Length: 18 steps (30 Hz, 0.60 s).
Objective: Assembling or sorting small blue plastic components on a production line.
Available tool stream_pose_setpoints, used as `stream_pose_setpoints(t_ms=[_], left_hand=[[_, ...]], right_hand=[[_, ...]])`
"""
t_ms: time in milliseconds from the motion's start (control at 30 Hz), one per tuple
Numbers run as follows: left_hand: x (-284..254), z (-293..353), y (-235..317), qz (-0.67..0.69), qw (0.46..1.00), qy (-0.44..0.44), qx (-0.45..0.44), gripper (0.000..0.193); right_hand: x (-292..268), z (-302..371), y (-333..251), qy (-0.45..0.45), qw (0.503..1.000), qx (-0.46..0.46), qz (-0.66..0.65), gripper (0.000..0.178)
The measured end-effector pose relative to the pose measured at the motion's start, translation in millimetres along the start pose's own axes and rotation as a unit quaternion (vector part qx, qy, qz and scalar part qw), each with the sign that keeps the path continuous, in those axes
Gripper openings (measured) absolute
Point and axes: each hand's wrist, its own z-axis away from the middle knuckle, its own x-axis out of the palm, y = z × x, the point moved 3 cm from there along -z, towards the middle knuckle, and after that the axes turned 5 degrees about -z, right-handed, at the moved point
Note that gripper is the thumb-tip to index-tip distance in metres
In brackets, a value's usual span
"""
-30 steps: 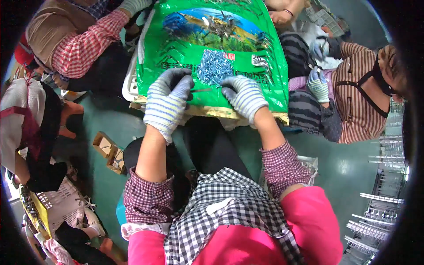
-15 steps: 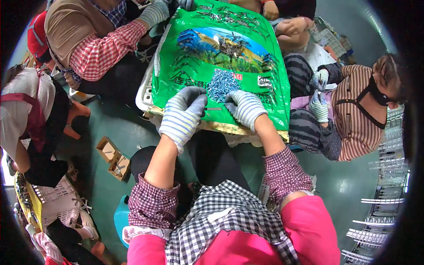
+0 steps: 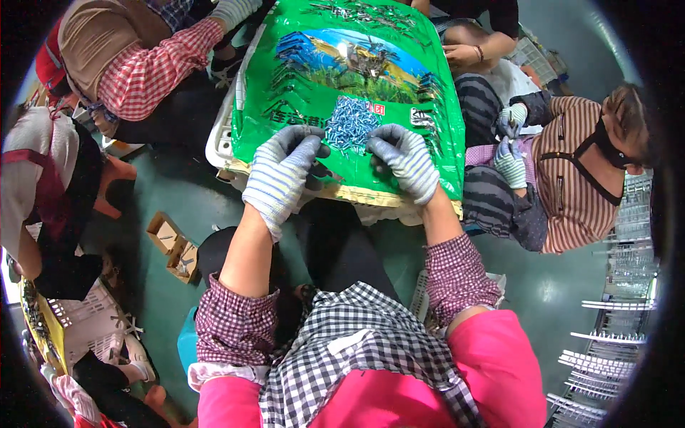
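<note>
L hand, in a striped glove w/ grey fingertips, is low on the green bag, just L of the pins. Its thumb & fingers are curled, gap narrow; can't tell if anything's pinched btwn them. R hand, same kind of glove, is at the lower R edge of the pins, index tip at or v. near them, fingers bent, thumb tucked below; can't tell if it's gripping one.

Pins are small, blue & silver, heaped in one loose pile on the bag, btwn & a bit beyond the two hands. Dark parts lie along the far end of the bag, w/ more in rows down both sides & a cluster on the printed pic. Bag lies over a white crate, whose L rim shows.

Box, brown & open, is on the floor L of the wearer's legs w/ a few bits inside. Teal stool is by the wearer's L side. On the R, a co-worker in a striped top has both gloved hands close together. Metal racks run along the far R.
</note>
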Motion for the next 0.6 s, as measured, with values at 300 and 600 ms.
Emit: stream_pose_setpoints(t_ms=[300,600], left_hand=[[10.1,-9.8,-7.4,-0.032,0.999,-0.022,0.012,0.021],[6.9,-13.5,-13.3,-0.019,0.999,-0.021,-0.014,0.024]], right_hand=[[7.7,-5.6,3.9,-0.036,0.932,0.086,-0.35,0.02],[19.0,8.0,-17.3,-0.082,0.952,0.059,-0.287,0.021]])
